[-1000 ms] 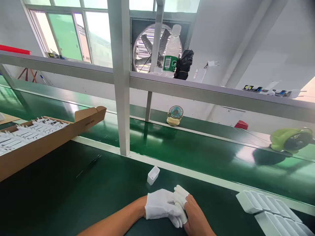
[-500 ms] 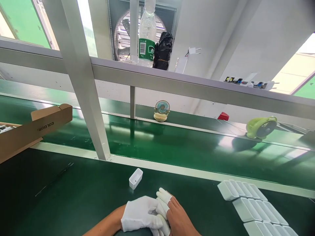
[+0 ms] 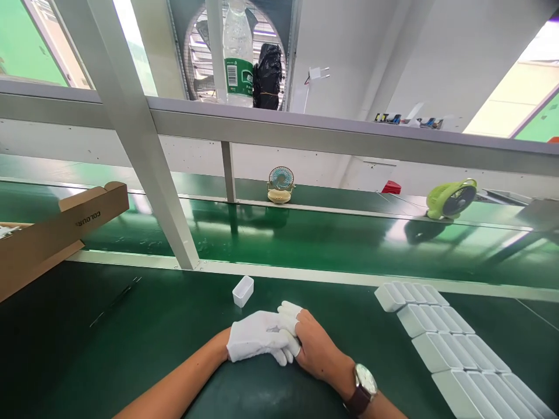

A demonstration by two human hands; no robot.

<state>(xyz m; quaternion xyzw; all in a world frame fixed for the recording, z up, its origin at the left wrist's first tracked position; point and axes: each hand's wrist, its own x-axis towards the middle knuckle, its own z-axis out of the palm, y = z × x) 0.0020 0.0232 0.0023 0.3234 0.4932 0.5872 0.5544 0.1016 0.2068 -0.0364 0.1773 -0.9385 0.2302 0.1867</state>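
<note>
My left hand (image 3: 257,336) wears a white glove and lies against my right hand in front of me. My right hand (image 3: 312,343) has white finger covers on its fingers and a watch (image 3: 365,379) on its wrist. The fingers of both hands are closed together and overlap. I cannot see any object between them; the inner sides are hidden. Just beyond my left hand, apart from it, a small white open-topped plastic box (image 3: 243,292) rests on the dark green work surface (image 3: 174,326).
To the right stand rows of white plastic boxes (image 3: 454,352). A cardboard box (image 3: 65,227) sits at the left. Behind a metal frame post (image 3: 151,157) runs a green belt (image 3: 305,233), with a small fan (image 3: 280,185) and a lime-green fan (image 3: 452,199) beyond. A water bottle (image 3: 238,55) stands on the upper rail.
The view has shifted, so my hands and the white boxes appear higher and the watch now shows. My hands stay together; the left glove's lower fingers look slightly more extended.
</note>
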